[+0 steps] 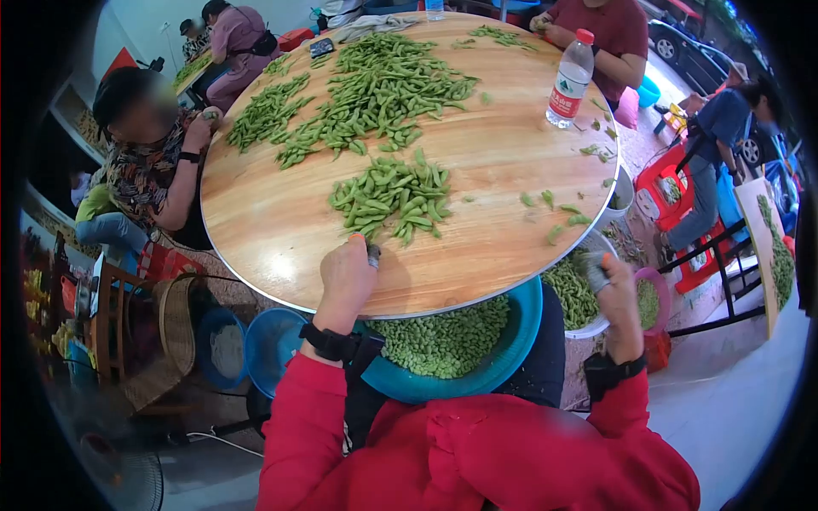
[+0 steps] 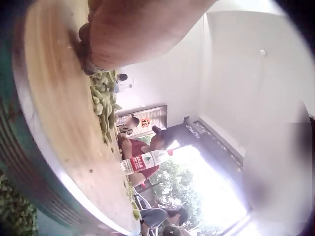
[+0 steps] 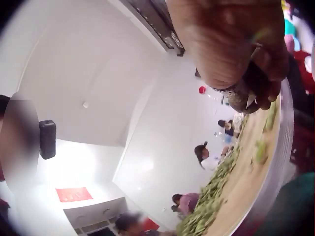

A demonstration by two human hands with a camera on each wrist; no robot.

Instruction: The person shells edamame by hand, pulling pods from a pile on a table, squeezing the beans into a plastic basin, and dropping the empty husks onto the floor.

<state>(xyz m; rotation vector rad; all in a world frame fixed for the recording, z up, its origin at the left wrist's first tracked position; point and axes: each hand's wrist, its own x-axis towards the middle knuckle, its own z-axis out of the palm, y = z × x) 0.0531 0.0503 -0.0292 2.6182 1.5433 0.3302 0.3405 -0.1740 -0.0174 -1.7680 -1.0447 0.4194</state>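
Green pods lie in a small pile (image 1: 392, 196) at the near side of the round wooden table (image 1: 477, 272). My left hand (image 1: 348, 272) is at the pile's near edge, fingers bent down, a grey wrap on the thumb; whether it pinches a pod is hidden. Off the table's right edge, my right hand (image 1: 620, 298) is above a white basin of pods (image 1: 573, 294). Its fingers are curled near the grey-wrapped thumb (image 3: 238, 98), with no pod visible in them. Shelled beans (image 1: 443, 341) fill a teal basin (image 1: 527, 341) below the table edge.
A larger pod heap (image 1: 375, 94) covers the table's far middle. A water bottle (image 1: 569, 81) stands at the right, near loose pods (image 1: 554, 232). People sit at the left and far right of the table. Blue basins (image 1: 274, 345) are at the lower left.
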